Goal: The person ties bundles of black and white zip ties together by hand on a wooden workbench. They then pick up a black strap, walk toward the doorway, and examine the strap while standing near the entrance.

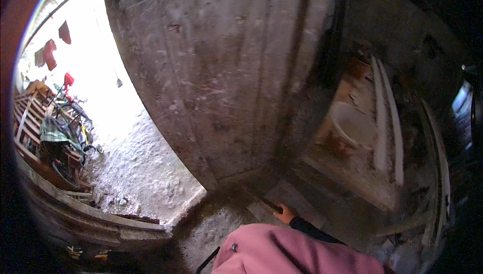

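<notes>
My right hand (286,214), at the end of a dark sleeve, is low and right of the middle. Its fingers are closed around the end of a thin, dark stick (270,205), which slants away to the upper left; its far end fades into the dim floor, so I cannot make out what kind of tool it is. Just beyond it stands a tall, worn wooden door panel (226,83) with pale scuffs. Pink clothing (282,251) on my body fills the lower middle. My left hand does not show.
Left of the door lies bright, rough ground (146,153) outside, with a bicycle (78,118), a slatted wooden frame (30,118) and hanging red cloths (49,55). A wooden sill (121,227) edges the opening. On the right are a pale round basin (354,123) and long white strips (385,118).
</notes>
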The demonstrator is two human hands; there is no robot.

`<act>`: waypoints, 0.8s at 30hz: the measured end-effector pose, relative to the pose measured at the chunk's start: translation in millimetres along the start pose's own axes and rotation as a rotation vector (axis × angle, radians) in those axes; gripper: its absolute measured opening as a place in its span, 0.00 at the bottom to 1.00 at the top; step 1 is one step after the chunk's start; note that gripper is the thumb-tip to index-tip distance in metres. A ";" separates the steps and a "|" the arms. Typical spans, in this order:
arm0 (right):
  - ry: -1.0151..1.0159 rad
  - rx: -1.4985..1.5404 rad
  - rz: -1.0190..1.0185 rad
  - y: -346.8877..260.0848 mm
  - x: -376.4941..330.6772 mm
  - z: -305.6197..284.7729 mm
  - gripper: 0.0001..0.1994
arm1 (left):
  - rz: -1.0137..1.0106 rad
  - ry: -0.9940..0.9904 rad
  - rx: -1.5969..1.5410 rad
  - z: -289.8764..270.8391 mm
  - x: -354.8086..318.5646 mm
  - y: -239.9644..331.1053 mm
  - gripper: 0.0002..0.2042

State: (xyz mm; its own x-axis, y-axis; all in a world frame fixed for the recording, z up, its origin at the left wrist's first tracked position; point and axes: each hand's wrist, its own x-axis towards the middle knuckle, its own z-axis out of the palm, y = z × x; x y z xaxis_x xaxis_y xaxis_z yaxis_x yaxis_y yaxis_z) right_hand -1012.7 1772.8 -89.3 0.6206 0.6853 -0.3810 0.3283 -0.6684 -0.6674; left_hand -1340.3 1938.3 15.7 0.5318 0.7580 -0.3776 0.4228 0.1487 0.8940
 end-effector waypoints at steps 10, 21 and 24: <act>0.722 0.614 0.314 75.9 -184.5 -75.3 0.24 | 0.117 -0.036 -0.011 6.2 -84.4 59.0 0.19; 0.989 0.735 0.402 147.7 -92.3 -207.0 0.24 | -0.077 0.100 -0.065 24.5 -142.9 71.6 0.19; 0.921 0.257 0.383 164.3 -30.1 -285.1 0.31 | -0.143 0.144 -0.078 32.4 -156.8 72.6 0.19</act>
State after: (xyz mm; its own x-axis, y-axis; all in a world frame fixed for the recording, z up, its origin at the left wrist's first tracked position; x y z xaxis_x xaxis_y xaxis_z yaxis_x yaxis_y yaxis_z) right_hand -774.5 1559.9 -5.0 0.9922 -0.1207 -0.0304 -0.1012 -0.6393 -0.7623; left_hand -1369.2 1809.7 132.0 0.3577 0.8078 -0.4685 0.4250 0.3059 0.8520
